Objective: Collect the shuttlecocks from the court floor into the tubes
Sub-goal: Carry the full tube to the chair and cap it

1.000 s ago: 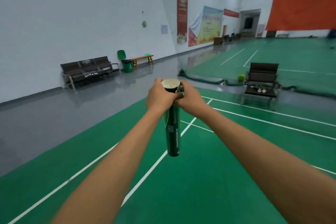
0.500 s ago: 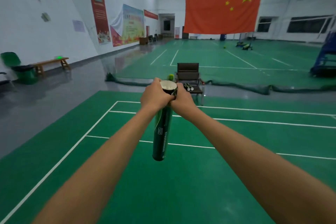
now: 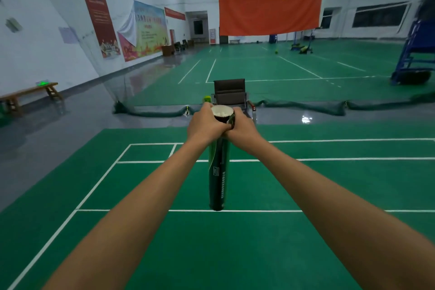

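Head view, tube: a dark green tube (image 3: 219, 172) hung upright at arm's length over the green court floor (image 3: 235, 254), its open top showing white feathers of a shuttlecock (image 3: 221, 113) seated inside.
Head view, left hand (image 3: 205, 125): its grip was wrapped around the tube's upper end.
Head view, right hand (image 3: 242, 128): its grip was closed on the same rim from the other side, fingers touching the left hand.
Head view, surroundings: a dark chair (image 3: 230, 92) stood just behind the hands; no loose shuttlecocks showed on the nearby floor.
Step in hand: likely settling the load while carrying the tube.
Next move: probably finding more shuttlecocks, freeing one hand to pick them up, or capping and setting down the tube.
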`<state>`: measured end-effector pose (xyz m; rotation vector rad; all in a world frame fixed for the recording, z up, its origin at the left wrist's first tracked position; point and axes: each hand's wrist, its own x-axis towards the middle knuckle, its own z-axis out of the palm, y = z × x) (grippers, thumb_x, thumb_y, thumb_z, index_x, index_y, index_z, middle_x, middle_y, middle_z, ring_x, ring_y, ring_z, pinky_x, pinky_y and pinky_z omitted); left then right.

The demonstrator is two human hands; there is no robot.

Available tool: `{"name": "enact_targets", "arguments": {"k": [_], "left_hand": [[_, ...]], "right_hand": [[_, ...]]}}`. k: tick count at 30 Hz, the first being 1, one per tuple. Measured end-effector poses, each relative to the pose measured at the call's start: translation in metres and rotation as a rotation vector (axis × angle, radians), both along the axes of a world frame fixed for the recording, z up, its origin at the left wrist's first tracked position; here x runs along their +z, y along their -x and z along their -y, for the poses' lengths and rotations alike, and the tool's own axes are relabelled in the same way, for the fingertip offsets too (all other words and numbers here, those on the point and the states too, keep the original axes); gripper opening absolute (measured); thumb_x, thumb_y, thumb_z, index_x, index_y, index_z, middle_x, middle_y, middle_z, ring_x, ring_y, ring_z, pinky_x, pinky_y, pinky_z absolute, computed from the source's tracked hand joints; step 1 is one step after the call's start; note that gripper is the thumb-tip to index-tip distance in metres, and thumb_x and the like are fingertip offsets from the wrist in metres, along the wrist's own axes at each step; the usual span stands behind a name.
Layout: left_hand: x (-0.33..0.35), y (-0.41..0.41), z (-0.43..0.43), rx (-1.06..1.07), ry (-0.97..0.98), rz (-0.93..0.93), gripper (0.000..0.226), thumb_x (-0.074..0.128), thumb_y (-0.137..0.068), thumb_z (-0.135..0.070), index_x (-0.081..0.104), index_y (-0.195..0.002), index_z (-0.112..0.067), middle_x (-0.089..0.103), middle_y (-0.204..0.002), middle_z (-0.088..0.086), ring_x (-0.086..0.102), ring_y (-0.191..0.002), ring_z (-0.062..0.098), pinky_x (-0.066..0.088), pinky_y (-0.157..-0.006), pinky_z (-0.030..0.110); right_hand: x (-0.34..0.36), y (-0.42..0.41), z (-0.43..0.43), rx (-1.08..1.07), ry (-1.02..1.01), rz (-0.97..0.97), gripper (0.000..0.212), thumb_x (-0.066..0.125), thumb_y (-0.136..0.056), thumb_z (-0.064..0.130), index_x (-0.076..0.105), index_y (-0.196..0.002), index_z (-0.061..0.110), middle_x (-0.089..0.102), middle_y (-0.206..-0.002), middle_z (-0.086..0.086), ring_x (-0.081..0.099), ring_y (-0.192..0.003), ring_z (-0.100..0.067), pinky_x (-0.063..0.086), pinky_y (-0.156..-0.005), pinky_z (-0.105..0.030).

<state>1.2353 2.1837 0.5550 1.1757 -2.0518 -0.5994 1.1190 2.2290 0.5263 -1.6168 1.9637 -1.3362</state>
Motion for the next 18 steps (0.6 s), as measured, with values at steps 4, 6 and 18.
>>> {"name": "enact_targets", "arguments": {"k": [4, 6, 18], "left_hand": [[0.0, 0.061, 0.084, 0.024, -0.009, -0.046, 0.061, 0.087, -0.071, -0.033, 0.056, -0.122, -0.017, 0.068, -0.109, 0.003, 0.064, -0.1, 0.025, 0.056, -0.085, 0.039], [-0.002, 0.089, 0.127, 0.03, -0.022, -0.046, 0.06, 0.087, -0.071, -0.033, 0.057, -0.122, -0.018, 0.069, -0.111, 0.003, 0.064, -0.102, 0.025, 0.056, -0.086, 0.041], [-0.037, 0.274, 0.44, -0.043, -0.042, -0.02, 0.063, 0.086, -0.071, -0.034, 0.055, -0.125, -0.02, 0.068, -0.113, 0.002, 0.063, -0.104, 0.025, 0.056, -0.089, 0.041]], "right_hand": [[0.004, 0.063, 0.086, 0.042, -0.015, 0.01, 0.069, 0.078, -0.078, 0.013, 0.044, -0.138, 0.014, 0.066, -0.122, -0.008, 0.062, -0.109, -0.026, 0.054, -0.096, -0.044], [0.001, 0.09, 0.129, 0.032, -0.029, 0.014, 0.068, 0.076, -0.079, 0.013, 0.043, -0.138, 0.014, 0.066, -0.123, -0.009, 0.062, -0.111, -0.027, 0.053, -0.097, -0.045], [-0.031, 0.27, 0.428, -0.03, -0.071, 0.033, 0.074, 0.073, -0.067, 0.024, 0.044, -0.135, 0.02, 0.065, -0.118, -0.006, 0.062, -0.109, -0.027, 0.054, -0.096, -0.05]]}}
